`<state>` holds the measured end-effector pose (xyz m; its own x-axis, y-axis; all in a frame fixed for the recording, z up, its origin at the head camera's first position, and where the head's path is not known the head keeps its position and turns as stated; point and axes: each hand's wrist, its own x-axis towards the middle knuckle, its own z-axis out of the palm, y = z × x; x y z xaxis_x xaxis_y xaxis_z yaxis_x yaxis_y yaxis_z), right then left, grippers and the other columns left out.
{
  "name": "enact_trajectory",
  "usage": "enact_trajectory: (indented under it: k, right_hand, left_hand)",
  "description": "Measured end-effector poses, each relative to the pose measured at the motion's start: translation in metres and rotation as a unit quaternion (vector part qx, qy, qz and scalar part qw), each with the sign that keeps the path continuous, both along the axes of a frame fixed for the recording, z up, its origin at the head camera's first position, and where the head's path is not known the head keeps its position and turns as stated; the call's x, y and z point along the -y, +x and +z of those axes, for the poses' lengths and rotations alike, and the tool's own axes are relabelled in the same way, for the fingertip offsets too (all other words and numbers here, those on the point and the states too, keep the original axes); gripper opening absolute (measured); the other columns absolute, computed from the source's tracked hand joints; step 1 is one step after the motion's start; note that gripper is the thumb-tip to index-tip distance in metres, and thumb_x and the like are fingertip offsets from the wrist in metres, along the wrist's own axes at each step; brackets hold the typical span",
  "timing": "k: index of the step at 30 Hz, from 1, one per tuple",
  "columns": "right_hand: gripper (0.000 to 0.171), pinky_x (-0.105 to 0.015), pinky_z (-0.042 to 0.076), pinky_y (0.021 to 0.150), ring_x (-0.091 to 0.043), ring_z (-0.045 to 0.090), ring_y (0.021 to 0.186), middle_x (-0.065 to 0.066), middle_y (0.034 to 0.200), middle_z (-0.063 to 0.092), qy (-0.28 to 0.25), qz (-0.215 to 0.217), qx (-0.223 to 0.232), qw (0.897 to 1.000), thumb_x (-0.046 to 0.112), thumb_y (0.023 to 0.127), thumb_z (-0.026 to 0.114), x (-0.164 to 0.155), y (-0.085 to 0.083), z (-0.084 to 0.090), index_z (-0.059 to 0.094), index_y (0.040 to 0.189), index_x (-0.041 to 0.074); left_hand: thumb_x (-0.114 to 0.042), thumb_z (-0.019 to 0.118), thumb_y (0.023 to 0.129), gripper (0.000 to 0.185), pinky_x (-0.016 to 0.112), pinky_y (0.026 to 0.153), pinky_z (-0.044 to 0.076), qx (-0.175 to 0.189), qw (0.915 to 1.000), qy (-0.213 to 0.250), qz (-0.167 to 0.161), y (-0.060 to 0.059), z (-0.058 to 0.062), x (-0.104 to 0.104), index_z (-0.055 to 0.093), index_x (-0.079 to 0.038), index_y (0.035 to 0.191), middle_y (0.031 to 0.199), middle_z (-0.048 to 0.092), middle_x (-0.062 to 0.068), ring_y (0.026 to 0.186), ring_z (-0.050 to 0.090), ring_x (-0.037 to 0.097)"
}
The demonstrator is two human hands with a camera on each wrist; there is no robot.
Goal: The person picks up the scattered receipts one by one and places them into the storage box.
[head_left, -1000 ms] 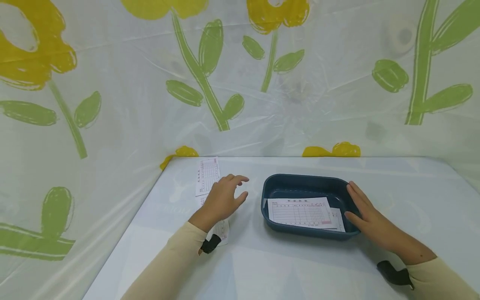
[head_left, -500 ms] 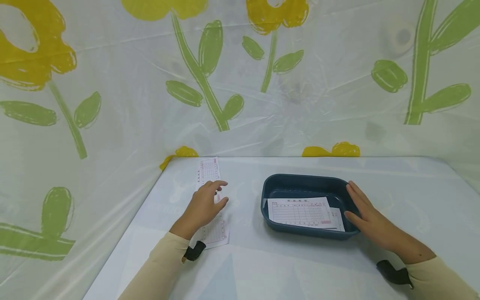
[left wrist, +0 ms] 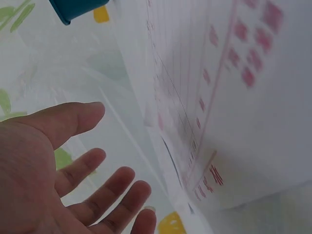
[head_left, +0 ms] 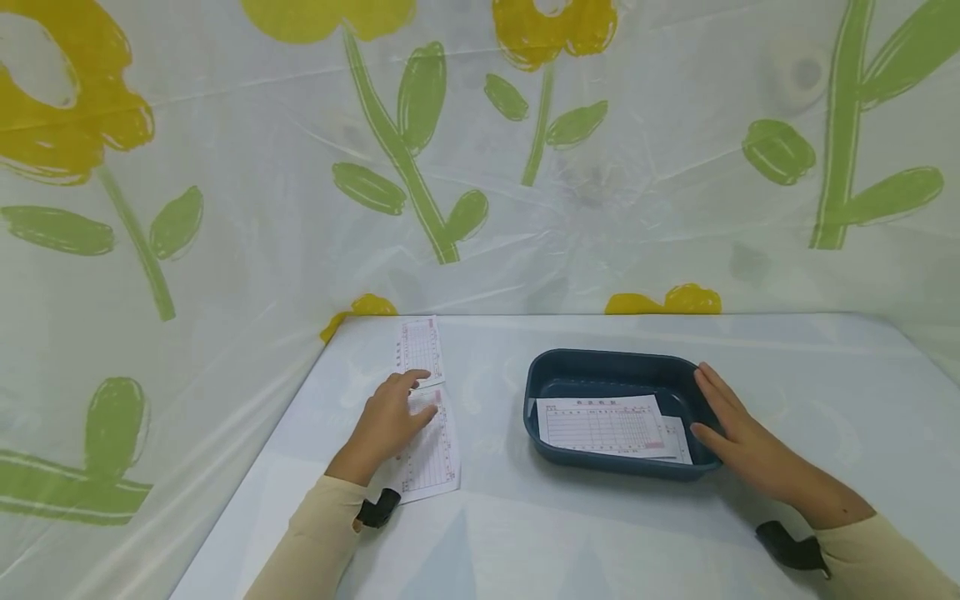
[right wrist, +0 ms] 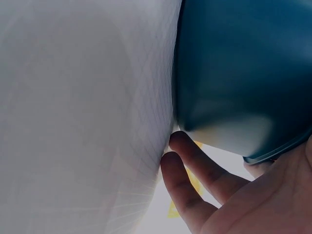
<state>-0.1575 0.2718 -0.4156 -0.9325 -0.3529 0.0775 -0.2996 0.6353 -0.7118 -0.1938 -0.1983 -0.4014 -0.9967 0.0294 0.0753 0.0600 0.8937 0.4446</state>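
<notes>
A dark blue tray (head_left: 607,363) stands on the table and holds two printed paper forms (head_left: 603,425). My right hand (head_left: 723,421) lies with straight fingers against the tray's right wall; the right wrist view shows fingers (right wrist: 195,170) beside the blue tray (right wrist: 243,73). My left hand (head_left: 390,417) rests with straight fingers on the near paper form (head_left: 431,454) at the table's left. A second form (head_left: 418,350) lies just beyond it. In the left wrist view the open palm (left wrist: 58,165) hovers close to the pink-printed sheet (left wrist: 219,97).
A flower-patterned plastic sheet (head_left: 480,150) walls in the back and the left side. The pale table (head_left: 810,392) stretches right of the tray. The table's left edge runs close beside the forms.
My left hand has moved left and down from near the tray onto the near form. The right hand and tray have stayed put.
</notes>
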Motion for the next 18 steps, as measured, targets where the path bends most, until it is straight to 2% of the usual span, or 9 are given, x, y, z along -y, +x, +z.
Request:
enact_trajectory:
  k: [9, 18]
  right_hand:
    - [0.078, -0.077, 0.004, 0.11, -0.05, -0.01, 0.151, -0.019, 0.167, -0.015, 0.001, 0.004, 0.0, 1.0, 0.022, 0.105, 0.047, -0.002, -0.001, 0.001, -0.006, 0.16, 0.008]
    - [0.078, -0.076, 0.003, 0.111, -0.048, -0.011, 0.151, -0.019, 0.167, -0.015, 0.01, -0.002, 0.006, 1.0, 0.024, 0.106, 0.047, -0.004, -0.004, -0.003, -0.007, 0.16, 0.01]
  left_hand:
    - [-0.029, 0.077, 0.088, 0.067, 0.051, 0.101, 0.048, 0.04, 0.9988, -0.003, 0.029, -0.005, -0.007, 0.011, 0.047, -0.019, 0.147, 0.141, 0.054, 0.012, 0.123, 0.053, 0.031]
    - [-0.031, 0.076, 0.088, 0.07, 0.063, 0.106, 0.036, 0.062, 0.9978, -0.011, 0.019, -0.006, -0.009, 0.02, 0.044, -0.017, 0.149, 0.145, 0.052, 0.016, 0.13, 0.049, 0.038]
